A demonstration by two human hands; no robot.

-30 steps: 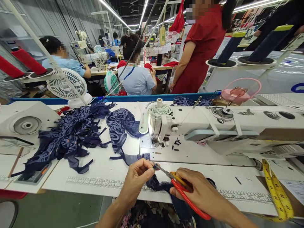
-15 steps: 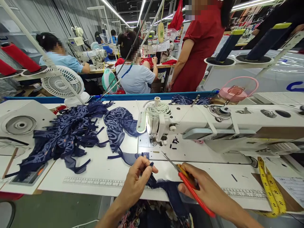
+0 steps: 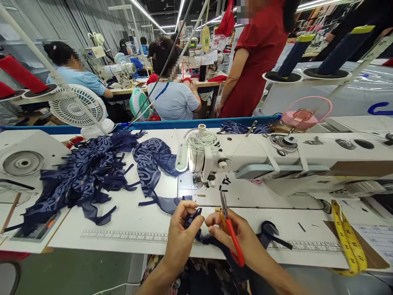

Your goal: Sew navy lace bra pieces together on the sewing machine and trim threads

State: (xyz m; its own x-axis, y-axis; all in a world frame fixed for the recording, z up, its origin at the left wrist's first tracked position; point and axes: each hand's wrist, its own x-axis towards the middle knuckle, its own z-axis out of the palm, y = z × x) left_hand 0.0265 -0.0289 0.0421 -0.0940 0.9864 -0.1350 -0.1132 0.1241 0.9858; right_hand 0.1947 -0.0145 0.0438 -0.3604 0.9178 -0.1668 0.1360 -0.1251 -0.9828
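My left hand [image 3: 184, 231] pinches a dark navy fabric piece [image 3: 220, 245] between thumb and fingers, and a small folded bit stands up out of the grip. The fabric hangs over the table's front edge, and a loose strap end [image 3: 272, 235] shows right of my right hand. My right hand [image 3: 235, 233] is closed around scissors [image 3: 235, 239] with red and orange handles, blades pointing up and away. Its thumb and forefinger are close to the left hand; whether they touch the fabric I cannot tell. Beyond both hands stands a sewing machine [image 3: 264, 153], with small dark scraps [image 3: 225, 180] on its bed.
A heap of patterned navy pieces [image 3: 89, 168] lies at left, with another patterned piece [image 3: 150, 159] by the needle. A yellow tape measure [image 3: 348, 241] hangs at the right edge. A ruler strip [image 3: 123, 236] runs along the front. Co-workers sit and stand beyond the table.
My right hand has moved left towards the left hand, and the scissors have swung more upright. A dark strap end has come into view on the table at right.
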